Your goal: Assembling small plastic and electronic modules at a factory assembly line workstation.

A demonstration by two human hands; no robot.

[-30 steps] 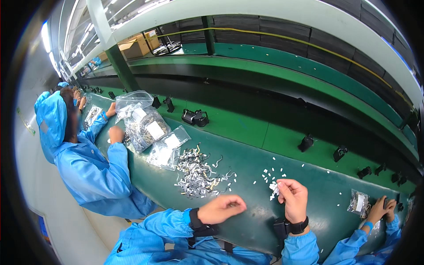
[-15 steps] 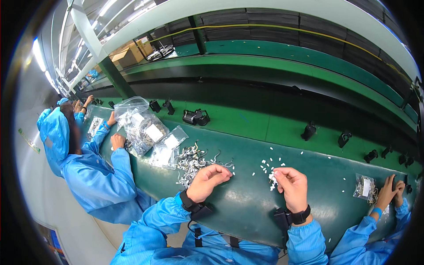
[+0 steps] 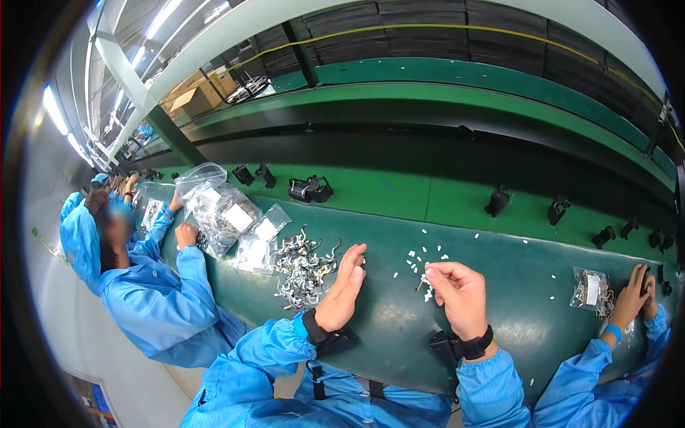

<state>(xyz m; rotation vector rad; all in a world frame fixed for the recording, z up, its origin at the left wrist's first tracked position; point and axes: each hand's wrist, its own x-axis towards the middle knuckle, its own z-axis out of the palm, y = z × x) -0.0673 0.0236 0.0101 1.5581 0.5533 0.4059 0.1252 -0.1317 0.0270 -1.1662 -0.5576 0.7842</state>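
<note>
My left hand (image 3: 344,292) is raised over the table's near side, fingers stretched upward and thumb out, just right of a heap of small white, black and grey cable-like parts (image 3: 303,267). My right hand (image 3: 460,299) is closed in a pinch, its fingertips over a scatter of small white pieces (image 3: 414,261). A thin brownish sliver shows by those fingertips, but what they grip is too small to name. Black bands with dark box-shaped attachments sit on both wrists.
Clear plastic bags of parts (image 3: 225,214) lie left of the heap. Behind the green table (image 3: 385,314) runs a green belt (image 3: 428,192) carrying black devices (image 3: 310,189). A co-worker in blue (image 3: 153,285) sits left; another person's hands (image 3: 631,299) work at right beside a small bag (image 3: 591,289).
My left hand has gone from a pinch beside the heap to stretched fingers pointing up. My right hand keeps its pinch near the white pieces. The whole view has shifted slightly.
</note>
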